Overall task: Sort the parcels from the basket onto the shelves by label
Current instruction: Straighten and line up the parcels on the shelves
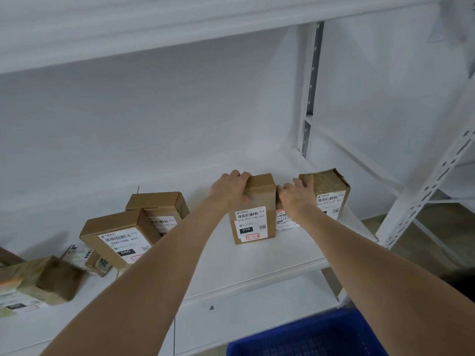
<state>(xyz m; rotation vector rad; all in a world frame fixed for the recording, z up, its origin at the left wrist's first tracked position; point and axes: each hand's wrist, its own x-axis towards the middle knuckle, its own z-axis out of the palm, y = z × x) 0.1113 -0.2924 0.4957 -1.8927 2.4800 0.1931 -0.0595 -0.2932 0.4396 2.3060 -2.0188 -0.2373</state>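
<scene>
At the far left of the white shelf, blurred taped parcels were seen lying near the front edge. Just right of them a small 3004 parcel was tucked against the lower left of the 060 box, which stood with its label facing outward. A rear box was set behind it and to its right, touching it, with its label partly covered.

Further right, well apart from that group, the 010 box stood upright on the shelf, label to the front. It was gripped by the left hand, whose fingers were curled over its top left edge.

Just beside that box, a middle parcel was mostly hidden, with only part of a white label shown. The right hand was laid over it, the thumb close to the 010 box and the fingers reaching onto the upper left corner of the taped box. Whether anything was clasped by this hand could not be told. The taped box stood at the right end of the row, its label also facing front.

A slotted white post was seen at the right end of the shelf. Below the shelf, at the lower right, the rim of the blue basket was in view; its contents could not be made out.
</scene>
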